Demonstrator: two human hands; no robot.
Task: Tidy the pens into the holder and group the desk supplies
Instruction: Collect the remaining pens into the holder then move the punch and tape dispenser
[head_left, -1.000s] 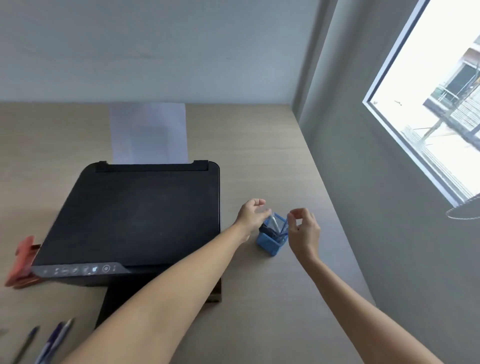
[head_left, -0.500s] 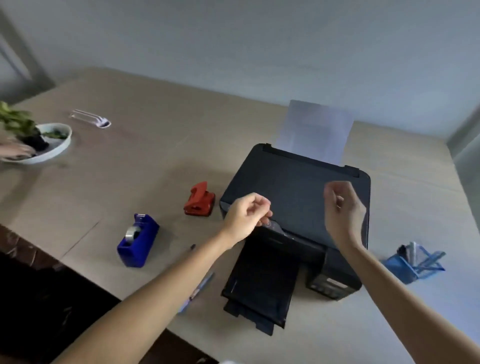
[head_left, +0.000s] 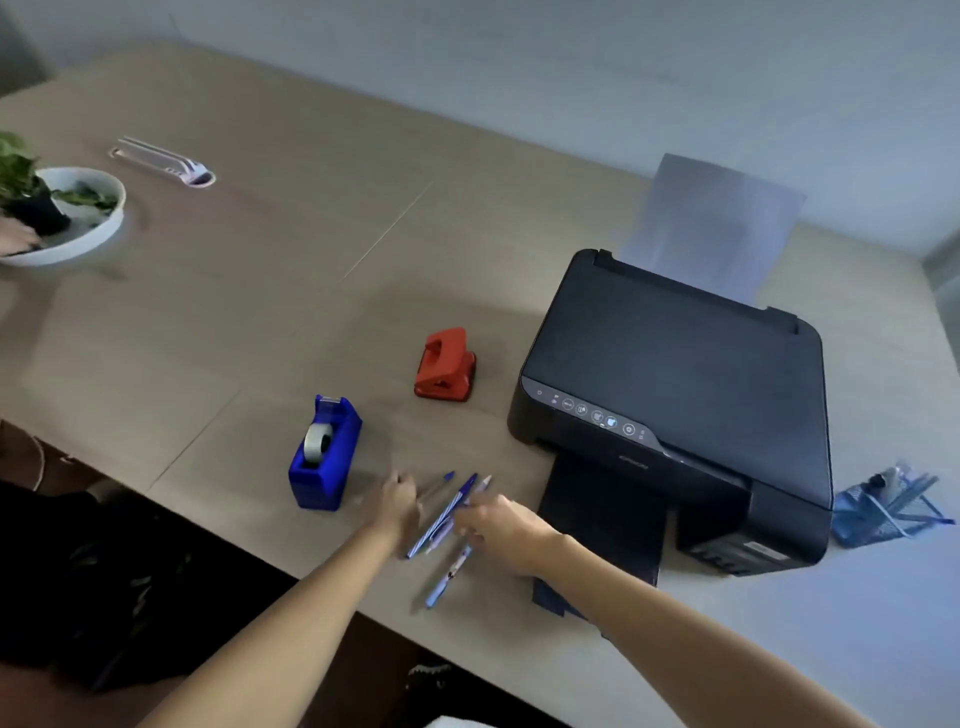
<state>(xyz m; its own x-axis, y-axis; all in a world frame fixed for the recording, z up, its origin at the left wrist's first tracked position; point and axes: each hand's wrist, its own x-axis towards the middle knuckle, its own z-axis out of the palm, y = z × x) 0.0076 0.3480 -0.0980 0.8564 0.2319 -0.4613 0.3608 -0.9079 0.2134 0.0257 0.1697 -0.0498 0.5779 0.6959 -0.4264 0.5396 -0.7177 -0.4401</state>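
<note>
Several pens lie loose near the desk's front edge: a blue striped pen (head_left: 441, 514), a clear pen with a blue cap (head_left: 435, 486), a pale-tipped pen (head_left: 483, 483) and a light blue pen (head_left: 445, 578). My left hand (head_left: 395, 506) is at the clear pen's near end, blurred, fingers curled. My right hand (head_left: 501, 527) rests palm down on the pens, fingertips touching the striped one. The blue mesh pen holder (head_left: 867, 522) stands far right, beyond the printer, with several pens in it.
A black printer (head_left: 675, 384) with its output tray out sits between the pens and the holder. A blue tape dispenser (head_left: 323, 457) and a red hole punch (head_left: 445, 366) stand left of it. Far left are a white bowl (head_left: 98, 228) holding a plant and another person's hand (head_left: 15, 240).
My view swung left from the holder to the desk's middle. Both hands left the holder, crossed in front of the printer and came down onto the loose pens.
</note>
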